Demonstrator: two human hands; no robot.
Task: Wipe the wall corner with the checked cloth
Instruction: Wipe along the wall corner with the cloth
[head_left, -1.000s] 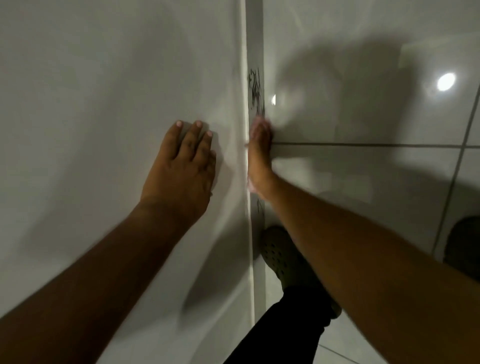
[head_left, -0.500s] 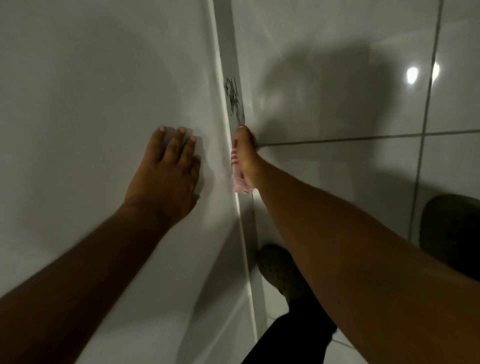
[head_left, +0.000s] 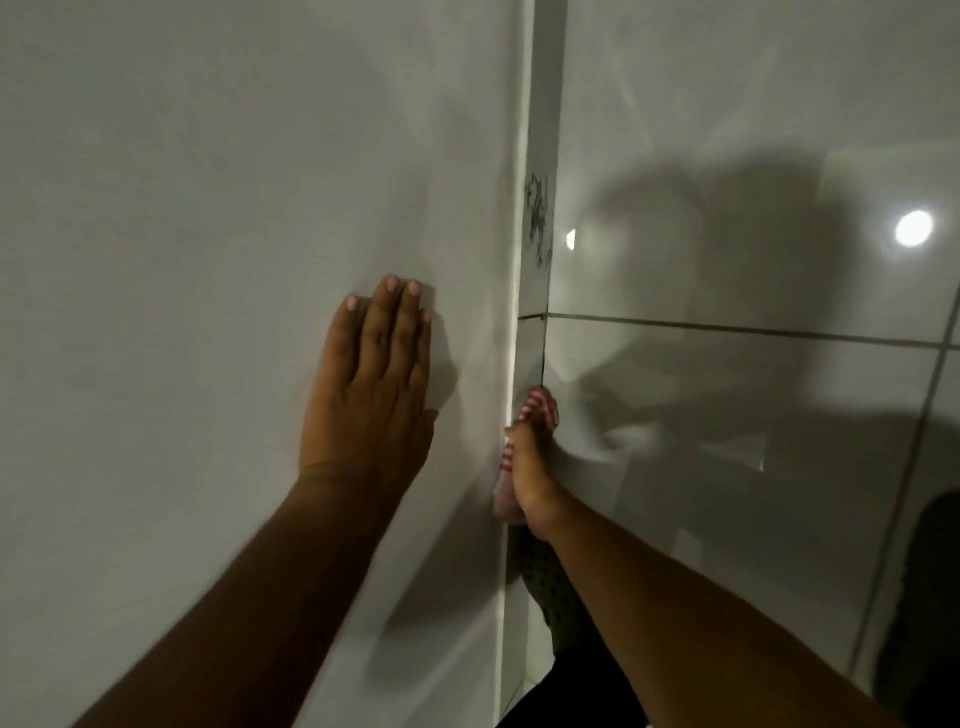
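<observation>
The wall corner (head_left: 537, 130) runs down the middle of the view, a narrow pale strip between a matt white wall and glossy tiles. Black scribble marks (head_left: 538, 221) sit on the strip. My right hand (head_left: 530, 467) presses a red-and-white checked cloth (head_left: 540, 410) against the corner, well below the marks. The cloth shows above and to the left of the fingers. My left hand (head_left: 374, 384) lies flat on the white wall, fingers together, holding nothing.
Glossy grey tiles (head_left: 753, 234) with dark grout lines cover the right side and reflect a ceiling light (head_left: 913, 227). Below my right forearm a dark perforated shoe (head_left: 550, 592) and a black trouser leg stand at the foot of the corner.
My right hand has slid down the corner with the cloth, away from the black marks. My left hand stays flat on the wall.
</observation>
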